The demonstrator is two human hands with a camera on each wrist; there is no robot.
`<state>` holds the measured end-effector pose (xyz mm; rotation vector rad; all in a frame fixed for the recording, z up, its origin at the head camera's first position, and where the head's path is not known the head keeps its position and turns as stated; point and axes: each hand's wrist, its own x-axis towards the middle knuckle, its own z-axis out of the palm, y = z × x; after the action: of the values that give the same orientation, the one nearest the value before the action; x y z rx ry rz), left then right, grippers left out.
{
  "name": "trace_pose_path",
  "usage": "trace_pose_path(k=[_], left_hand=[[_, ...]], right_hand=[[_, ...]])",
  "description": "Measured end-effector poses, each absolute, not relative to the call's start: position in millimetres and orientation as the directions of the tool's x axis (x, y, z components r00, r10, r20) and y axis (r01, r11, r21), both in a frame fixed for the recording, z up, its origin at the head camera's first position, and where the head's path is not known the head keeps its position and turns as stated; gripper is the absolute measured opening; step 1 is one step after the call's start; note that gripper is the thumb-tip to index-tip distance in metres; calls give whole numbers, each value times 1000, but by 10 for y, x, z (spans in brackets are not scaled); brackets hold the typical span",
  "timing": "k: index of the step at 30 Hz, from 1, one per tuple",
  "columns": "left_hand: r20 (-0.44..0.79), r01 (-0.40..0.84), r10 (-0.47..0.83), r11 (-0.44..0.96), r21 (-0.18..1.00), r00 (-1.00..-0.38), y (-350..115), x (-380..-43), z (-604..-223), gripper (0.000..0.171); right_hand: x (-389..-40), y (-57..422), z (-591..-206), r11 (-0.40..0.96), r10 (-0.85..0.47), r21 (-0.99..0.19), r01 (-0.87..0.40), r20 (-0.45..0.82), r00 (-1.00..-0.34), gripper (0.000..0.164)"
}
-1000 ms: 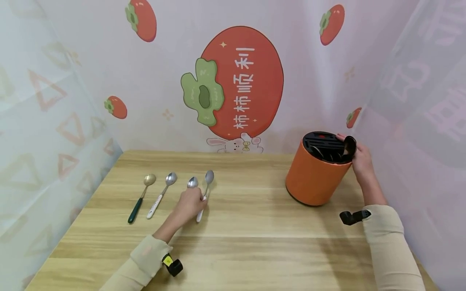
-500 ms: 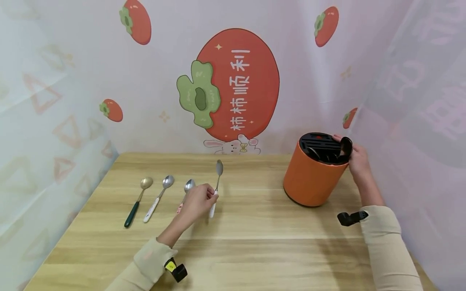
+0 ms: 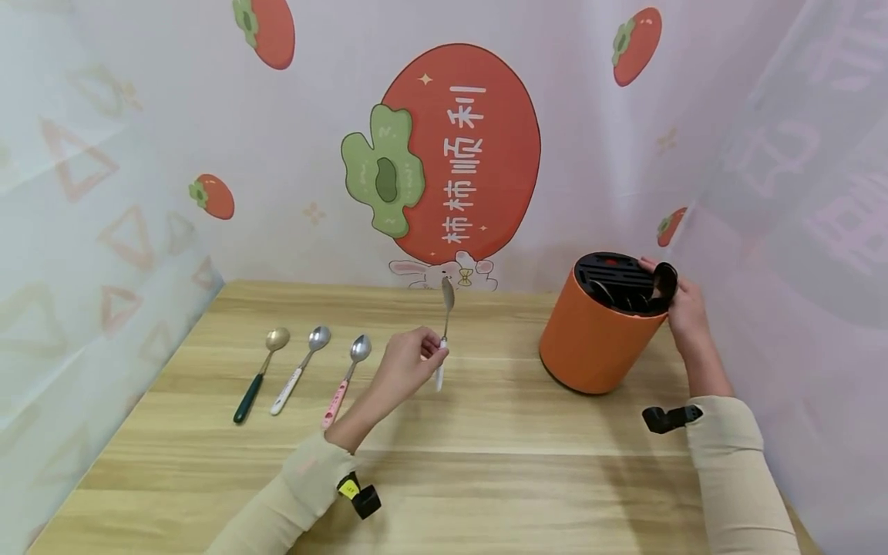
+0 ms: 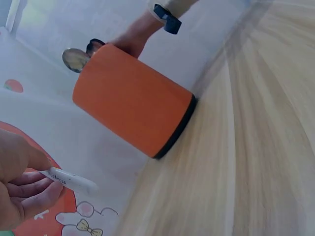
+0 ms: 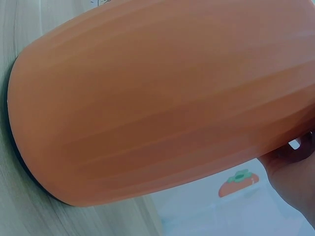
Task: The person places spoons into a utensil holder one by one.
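Between thumb and fingers, my left hand (image 3: pixel 409 362) pinches a spoon (image 3: pixel 448 297) by its white handle, bowl pointing up, over the middle of the table. Dark lettering shows on that handle (image 4: pixel 74 182) in the left wrist view. At the right, my right hand (image 3: pixel 688 308) holds the upper edge of an orange utensil holder (image 3: pixel 600 347) from its far side, some fingers hidden behind it. The holder has a black slotted top (image 3: pixel 610 270). A dark round-headed utensil (image 3: pixel 666 281) sticks out of it beside my right hand.
Three spoons lie in a row on the wooden table (image 3: pixel 486 478) at the left: one with a dark green handle (image 3: pixel 248 398), one white-handled (image 3: pixel 287 391), one pink-handled (image 3: pixel 335 403). A printed curtain (image 3: pixel 569 154) stands behind the table and along both sides.
My left hand has lifted the white-handled spoon from the row's right end and carried it right, its bowl now higher. My right hand has stayed at the holder.
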<state>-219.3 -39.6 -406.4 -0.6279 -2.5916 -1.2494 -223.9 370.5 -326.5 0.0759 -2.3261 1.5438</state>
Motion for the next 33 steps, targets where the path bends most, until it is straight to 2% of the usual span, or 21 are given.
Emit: trace_pose_path(k=[8,18,28,33], left_hand=[[433,530,306,472,705,-848,-119,-2179,-3903,9],[473,583,342,424,693,-812,197,-2203,-3674,12],[491,619,382,402,674,-783,474,-2221,-3479,12],[507,644,403,385,661,-762,603,-2252,-3392,13]], right_hand=[[-2315,3801,-3334,431,145,-873,-229,318,-937,51],[-2195,3675,-3218,432,149,-872,-229,320,-936,53],[-2215,3671,-3200,458,163,-867,-195,298,-940,40],[-2202,3681,-3214,442,164,-877,-190,287,-944,40]])
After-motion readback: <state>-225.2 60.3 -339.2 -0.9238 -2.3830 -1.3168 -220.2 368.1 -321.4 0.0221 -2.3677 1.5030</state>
